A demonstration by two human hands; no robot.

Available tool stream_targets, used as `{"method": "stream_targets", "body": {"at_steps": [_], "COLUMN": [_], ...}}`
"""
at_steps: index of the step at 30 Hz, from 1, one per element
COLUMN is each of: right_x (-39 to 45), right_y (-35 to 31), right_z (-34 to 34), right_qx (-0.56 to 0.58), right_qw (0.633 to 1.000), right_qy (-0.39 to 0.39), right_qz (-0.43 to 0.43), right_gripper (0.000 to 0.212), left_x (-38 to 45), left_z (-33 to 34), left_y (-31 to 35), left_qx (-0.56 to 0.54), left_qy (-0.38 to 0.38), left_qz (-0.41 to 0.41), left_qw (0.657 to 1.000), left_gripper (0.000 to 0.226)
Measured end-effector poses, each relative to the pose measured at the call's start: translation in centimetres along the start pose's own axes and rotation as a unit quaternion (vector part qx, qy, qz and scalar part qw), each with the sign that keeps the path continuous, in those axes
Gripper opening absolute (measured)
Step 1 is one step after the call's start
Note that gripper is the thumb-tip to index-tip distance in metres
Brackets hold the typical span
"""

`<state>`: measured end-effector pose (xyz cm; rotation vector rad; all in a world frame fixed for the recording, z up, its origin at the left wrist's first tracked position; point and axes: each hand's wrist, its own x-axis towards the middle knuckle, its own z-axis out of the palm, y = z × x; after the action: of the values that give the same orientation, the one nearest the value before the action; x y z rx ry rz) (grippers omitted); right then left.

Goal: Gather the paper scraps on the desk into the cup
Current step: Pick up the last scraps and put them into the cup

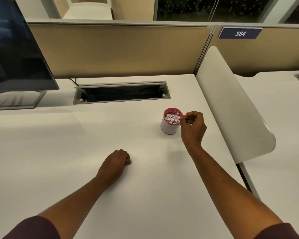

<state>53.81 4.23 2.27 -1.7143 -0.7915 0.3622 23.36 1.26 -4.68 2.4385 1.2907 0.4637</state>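
A white cup (167, 125) with a red rim and red inside stands on the white desk (76, 144), right of centre. Several small paper scraps (172, 117) fill it near the top. My right hand (193, 128) hovers at the cup's right rim, thumb and forefinger pinched together over the opening; whether a scrap is between them is too small to tell. My left hand (116, 163) rests on the desk as a loose fist, nearer to me and left of the cup. No loose scraps show on the desk surface.
A dark monitor (16, 52) on its stand sits at the far left. An open cable trough (122, 94) lies behind the cup. A beige partition (119, 50) closes the back, and a white divider panel (231, 104) borders the desk's right edge.
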Motion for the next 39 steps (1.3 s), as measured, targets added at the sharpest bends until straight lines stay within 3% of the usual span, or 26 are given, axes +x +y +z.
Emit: {"method": "stream_targets", "body": {"at_steps": [3,7,11,15,18,23,27,32,39], "right_x": [0.0,0.0,0.0,-0.2,-0.5,-0.7,-0.7,-0.7,-0.7], "right_y": [0.2,0.5,0.5,0.4,0.4,0.6,0.5,0.0,0.2], "right_z": [-0.3,-0.6,-0.6,-0.4,-0.4,-0.4,-0.3,-0.2,-0.4], "right_qx": [0.001,-0.001,0.006,0.005,0.006,0.000,0.000,0.004,0.003], "right_qw": [1.000,1.000,1.000,1.000,1.000,1.000,1.000,1.000,1.000], "right_qy": [0.004,0.004,0.002,-0.006,-0.011,-0.013,-0.009,-0.005,-0.004], "right_qz": [0.003,0.007,0.006,-0.004,-0.013,-0.018,-0.020,-0.018,-0.012], "right_gripper": [0.021,0.020,0.019,0.017,0.017,0.017,0.016,0.017,0.017], "left_x": [1.3,5.4,9.9,13.3,12.5,5.8,1.8,1.4,-0.6], "left_z": [-0.1,-1.4,-3.3,-4.6,-4.3,-2.6,-2.2,-1.5,0.0], "left_y": [0.8,2.6,4.9,6.1,5.2,0.4,-2.3,-1.9,-1.7], "left_qx": [-0.075,-0.191,-0.253,-0.194,-0.124,-0.111,-0.099,-0.081,-0.032], "left_qy": [0.034,0.123,0.154,0.102,0.042,-0.046,-0.098,-0.073,-0.003], "left_qz": [-0.052,-0.138,-0.120,-0.048,-0.025,-0.111,-0.113,-0.092,-0.057], "left_qw": [0.995,0.964,0.948,0.974,0.991,0.987,0.984,0.990,0.998], "left_gripper": [0.009,0.013,0.013,0.001,0.006,0.017,0.029,0.017,0.024]}}
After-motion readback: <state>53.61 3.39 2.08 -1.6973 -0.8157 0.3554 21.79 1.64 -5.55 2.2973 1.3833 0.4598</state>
